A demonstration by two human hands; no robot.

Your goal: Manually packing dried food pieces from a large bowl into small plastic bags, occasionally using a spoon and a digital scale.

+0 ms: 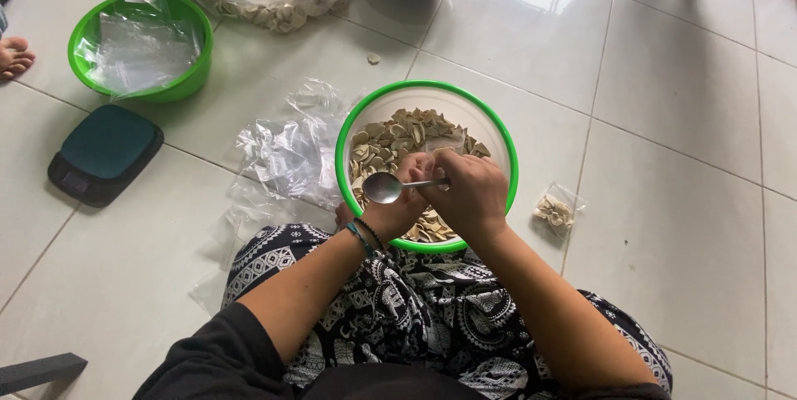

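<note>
1. Head view: the right hand (469, 192) is closed around the handle of a metal spoon (390, 187), whose empty bowl points left over the green-rimmed bowl (506, 151) of pale dried chips (390, 139).
2. The left hand (398, 209) is curled shut beneath the spoon; what it grips is hidden, perhaps a clear bag.
3. The chips look light, thin and brittle, so they likely crack if pressed; scooping suits them better than pinching.
4. On the tiled floor (664, 101), loose plastic bags (282, 151) lie touching the bowl's left rim, a filled packet (554, 211) just right of it.
5. Toward the floor's far left stand a digital scale (104, 153) and a green basin (141, 47) of bags; nothing blocks the bowl.
</note>
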